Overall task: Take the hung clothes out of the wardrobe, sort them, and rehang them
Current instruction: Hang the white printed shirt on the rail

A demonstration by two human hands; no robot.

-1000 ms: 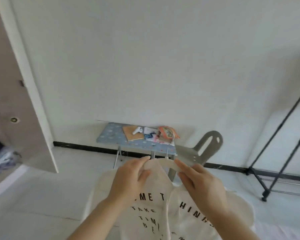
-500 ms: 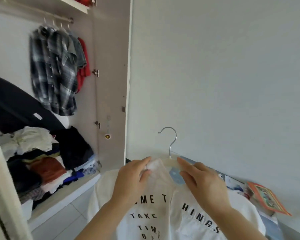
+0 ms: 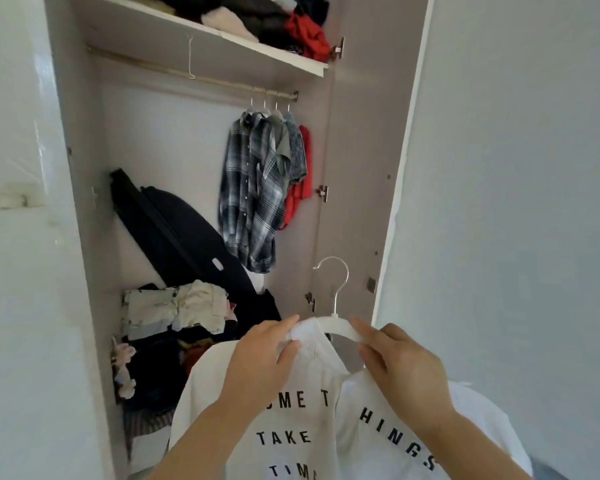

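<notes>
Currently facing the open wardrobe [image 3: 160, 150], filling 9 through 12 o'clock. At 11 o'clock: top shelf [image 3: 222, 39] stacked with loose clothes in dark, white and red. Just below it, rail [image 3: 222, 83] with a thin wire hook [image 3: 190, 58] hanging toward its left end.

At 9 o'clock inside: black bag [image 3: 174, 230], tilted, leaning against the back wall. Toward 8 o'clock, under the bag: messy clothes pile [image 3: 181, 308], whites on top, dark items beneath.

At 12 o'clock: four hangers bunched at the rail's right end. Plaid shirt [image 3: 253, 202] in front, greyer shirts behind it, red garment [image 3: 300, 188] last, nearest the hinge side.

At 6 o'clock: left hand [image 3: 264, 365] pinching the white shirt [image 3: 291, 431] at its left shoulder, thumb and fingers closed on fabric draped over the white hanger [image 3: 340, 327]. Black block lettering on the shirt front, partly hidden by both forearms. Hanger hook [image 3: 338, 282] upright at frame centre, well below the rail and not touching it.

At 5 o'clock: right hand [image 3: 406, 372] gripping the hanger's right arm, forefinger along the top, thumb underneath. That arm bare, shirt fabric sagging just below it.

At 1 o'clock: open wardrobe door [image 3: 361, 150], hinges on its inner face. At 3 o'clock: plain pale wall [image 3: 516, 168].
</notes>
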